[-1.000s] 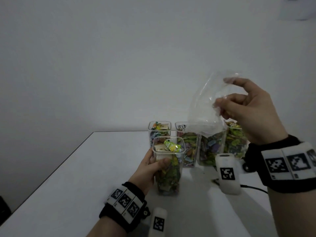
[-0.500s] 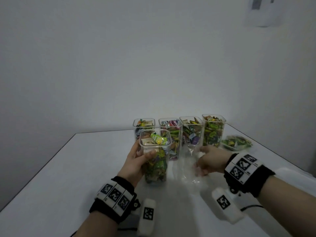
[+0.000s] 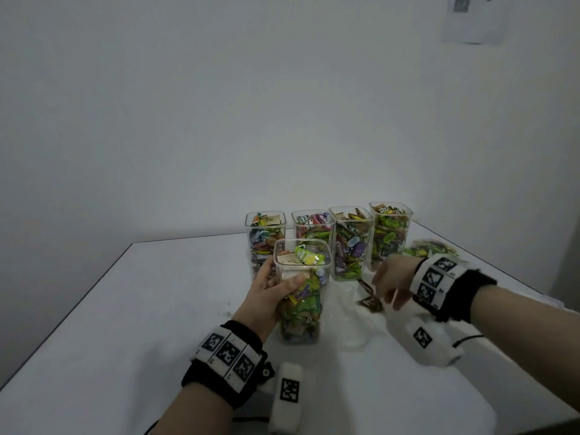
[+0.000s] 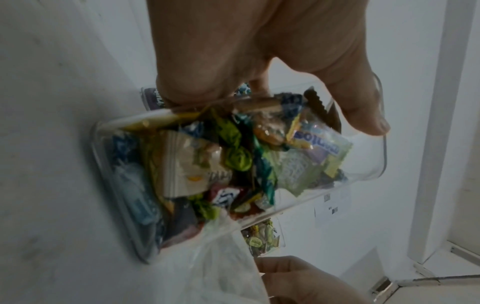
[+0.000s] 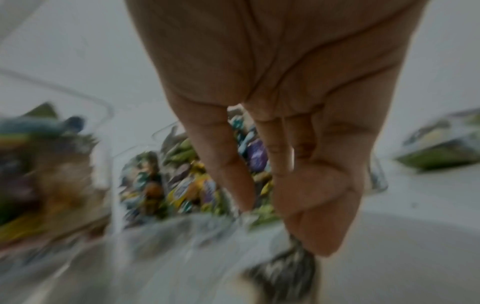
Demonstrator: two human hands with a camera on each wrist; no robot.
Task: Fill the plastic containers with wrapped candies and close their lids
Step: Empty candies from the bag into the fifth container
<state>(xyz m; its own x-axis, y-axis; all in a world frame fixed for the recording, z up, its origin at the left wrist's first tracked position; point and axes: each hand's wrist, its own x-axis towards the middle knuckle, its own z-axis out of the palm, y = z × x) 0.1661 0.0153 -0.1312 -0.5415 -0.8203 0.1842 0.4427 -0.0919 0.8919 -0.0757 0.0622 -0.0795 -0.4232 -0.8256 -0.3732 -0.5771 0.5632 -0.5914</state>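
While left hand [image 3: 269, 295] fingers wrap the front container [image 3: 302, 290], right hand [image 3: 389, 282] fingers hang loose beside it.

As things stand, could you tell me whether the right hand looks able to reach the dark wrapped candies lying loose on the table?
Probably yes. The right hand is low over the table, just right of the dark candies, with only the empty clear bag lying flat beside them. The containers stand behind, and the left hand grips the front container.
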